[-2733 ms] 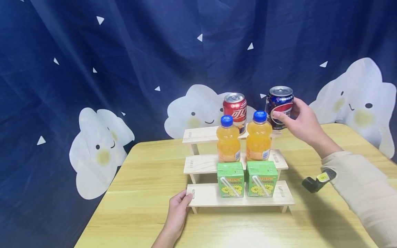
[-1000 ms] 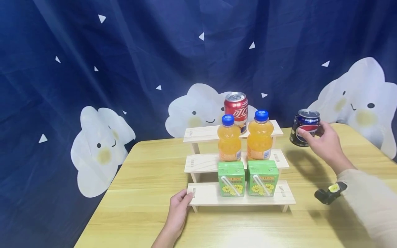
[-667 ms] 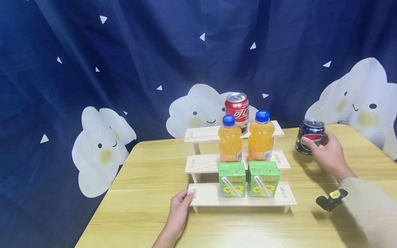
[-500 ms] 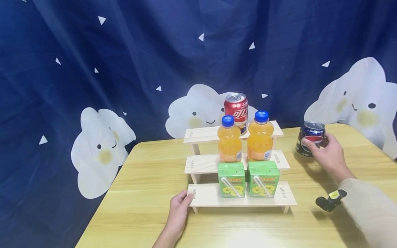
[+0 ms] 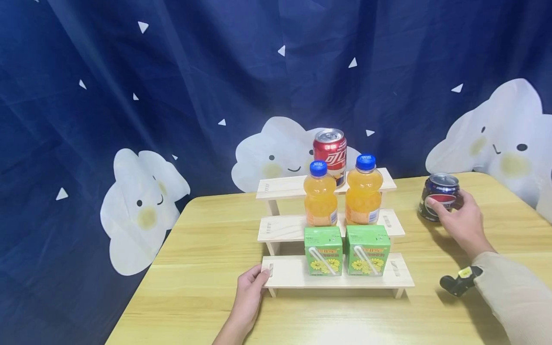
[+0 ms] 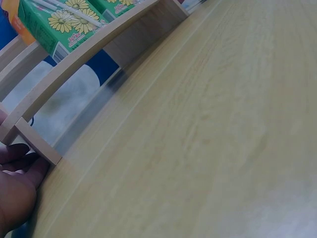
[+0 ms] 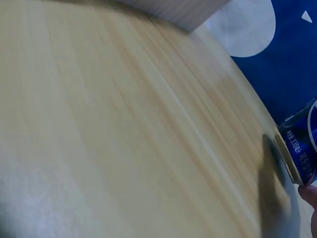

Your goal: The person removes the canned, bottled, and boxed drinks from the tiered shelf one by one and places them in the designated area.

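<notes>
My right hand (image 5: 465, 225) grips a dark blue Pepsi can (image 5: 445, 198) with the thumb across its front. The can is low over the table to the right of the wooden shelf; in the right wrist view the blue can (image 7: 301, 148) has a shadow beside its base. At the front left corner, my left hand (image 5: 249, 291) holds the end of the lowest tier of the three-tier wooden shelf (image 5: 284, 270), thumb on top. In the left wrist view, the fingers (image 6: 20, 168) are by the shelf's leg.
A red cola can (image 5: 329, 155) stands on the top tier. On the middle tier are two orange drink bottles with blue caps (image 5: 320, 201). Two green drink cartons (image 5: 323, 251) sit on the lowest tier. A dark blue cloud-print curtain (image 5: 194, 96) hangs behind the table (image 5: 194, 268).
The right hand has carried the Pepsi can from the top tier's right end rightward and down, close to the table. The left hand keeps its hold on the shelf.
</notes>
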### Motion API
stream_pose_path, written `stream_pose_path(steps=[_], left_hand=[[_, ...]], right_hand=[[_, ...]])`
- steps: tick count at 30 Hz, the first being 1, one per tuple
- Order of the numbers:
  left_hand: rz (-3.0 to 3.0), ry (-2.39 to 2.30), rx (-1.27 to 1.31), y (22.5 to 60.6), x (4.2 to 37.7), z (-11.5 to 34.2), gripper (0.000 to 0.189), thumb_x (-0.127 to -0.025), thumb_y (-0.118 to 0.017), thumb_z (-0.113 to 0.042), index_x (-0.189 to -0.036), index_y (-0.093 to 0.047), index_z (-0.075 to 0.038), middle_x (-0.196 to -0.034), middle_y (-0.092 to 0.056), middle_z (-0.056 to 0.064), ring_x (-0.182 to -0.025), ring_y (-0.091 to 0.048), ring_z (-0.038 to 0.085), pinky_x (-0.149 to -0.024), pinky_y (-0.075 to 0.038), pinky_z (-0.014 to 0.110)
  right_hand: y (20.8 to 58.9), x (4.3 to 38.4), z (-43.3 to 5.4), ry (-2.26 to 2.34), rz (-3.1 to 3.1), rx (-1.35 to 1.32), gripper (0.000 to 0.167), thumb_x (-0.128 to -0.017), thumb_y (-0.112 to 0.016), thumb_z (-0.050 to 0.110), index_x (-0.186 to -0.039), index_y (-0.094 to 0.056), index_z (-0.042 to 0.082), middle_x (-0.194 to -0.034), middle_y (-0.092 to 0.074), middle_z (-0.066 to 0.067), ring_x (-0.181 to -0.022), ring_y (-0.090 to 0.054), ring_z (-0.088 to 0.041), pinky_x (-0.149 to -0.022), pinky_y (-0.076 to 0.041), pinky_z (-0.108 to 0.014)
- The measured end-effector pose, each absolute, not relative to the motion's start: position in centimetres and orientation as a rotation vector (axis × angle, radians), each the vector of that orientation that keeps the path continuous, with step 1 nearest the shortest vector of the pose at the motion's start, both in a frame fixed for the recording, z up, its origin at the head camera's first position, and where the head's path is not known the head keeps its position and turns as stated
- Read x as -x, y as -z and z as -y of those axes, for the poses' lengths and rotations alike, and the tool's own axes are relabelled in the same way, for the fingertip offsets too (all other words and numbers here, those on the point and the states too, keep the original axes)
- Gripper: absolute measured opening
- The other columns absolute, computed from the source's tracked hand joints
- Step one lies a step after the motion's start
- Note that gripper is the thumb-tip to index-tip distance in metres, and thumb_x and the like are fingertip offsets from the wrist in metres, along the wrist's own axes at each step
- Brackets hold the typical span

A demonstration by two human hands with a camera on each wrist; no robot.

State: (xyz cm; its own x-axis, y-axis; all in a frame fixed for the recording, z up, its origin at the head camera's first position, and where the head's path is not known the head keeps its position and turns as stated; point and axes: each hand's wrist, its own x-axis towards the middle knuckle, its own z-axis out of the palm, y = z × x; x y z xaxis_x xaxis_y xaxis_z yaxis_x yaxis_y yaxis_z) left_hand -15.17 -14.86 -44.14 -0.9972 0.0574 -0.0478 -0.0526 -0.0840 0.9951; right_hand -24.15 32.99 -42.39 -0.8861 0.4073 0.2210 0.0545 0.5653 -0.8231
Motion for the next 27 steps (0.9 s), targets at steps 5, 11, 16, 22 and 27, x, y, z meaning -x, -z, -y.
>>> stream_pose_path(steps=[5,11,16,22,27], left_hand=[[-2.075,-2.258,-0.006,44.1,15.2,14.9,0.04,-0.094,-0.048,-0.009,-0.123,-0.047,0.017,-0.109,-0.062,0.017,-0.092,-0.062,0.01,-0.087,-0.053,0.02],[-2.073,-2.259,-0.001,44.0,15.3,14.9,0.039,-0.094,-0.048,-0.008,-0.124,-0.047,0.017,-0.109,-0.061,0.017,-0.092,-0.062,0.01,-0.087,-0.053,0.02],[-2.081,-2.253,-0.004,44.0,15.3,14.9,0.04,-0.094,-0.048,-0.009,-0.125,-0.047,0.016,-0.113,-0.06,0.02,-0.093,-0.063,0.01,-0.088,-0.053,0.02],[-2.086,-2.245,-0.013,44.0,15.2,14.9,0.039,-0.094,-0.048,-0.009,-0.124,-0.048,0.016,-0.112,-0.061,0.019,-0.093,-0.062,0.01,-0.088,-0.052,0.02],[-2.078,-2.251,-0.008,44.2,15.2,14.9,0.039,-0.094,-0.048,-0.01,-0.123,-0.048,0.016,-0.112,-0.06,0.018,-0.095,-0.062,0.01,-0.09,-0.052,0.02]], right_hand=[[42.6,24.0,-33.1,-1.282,2.403,0.394,0.087,-0.088,-0.06,0.045,-0.145,-0.019,-0.006,-0.138,-0.036,-0.037,-0.122,-0.037,-0.05,-0.102,-0.031,-0.064],[43.0,24.0,-33.0,-1.281,2.387,0.402,0.087,-0.087,-0.062,0.044,-0.146,-0.019,-0.004,-0.139,-0.036,-0.035,-0.123,-0.038,-0.048,-0.103,-0.034,-0.06],[43.4,23.8,-32.8,-1.264,2.373,0.391,0.086,-0.087,-0.062,0.042,-0.146,-0.017,-0.002,-0.139,-0.036,-0.033,-0.123,-0.039,-0.046,-0.104,-0.038,-0.054],[43.7,23.7,-32.7,-1.258,2.356,0.374,0.085,-0.087,-0.062,0.04,-0.147,-0.017,0.0,-0.141,-0.035,-0.031,-0.125,-0.038,-0.046,-0.105,-0.037,-0.053],[43.7,23.7,-32.8,-1.275,2.369,0.374,0.086,-0.087,-0.061,0.041,-0.147,-0.015,0.0,-0.142,-0.033,-0.031,-0.127,-0.036,-0.047,-0.105,-0.036,-0.055]])
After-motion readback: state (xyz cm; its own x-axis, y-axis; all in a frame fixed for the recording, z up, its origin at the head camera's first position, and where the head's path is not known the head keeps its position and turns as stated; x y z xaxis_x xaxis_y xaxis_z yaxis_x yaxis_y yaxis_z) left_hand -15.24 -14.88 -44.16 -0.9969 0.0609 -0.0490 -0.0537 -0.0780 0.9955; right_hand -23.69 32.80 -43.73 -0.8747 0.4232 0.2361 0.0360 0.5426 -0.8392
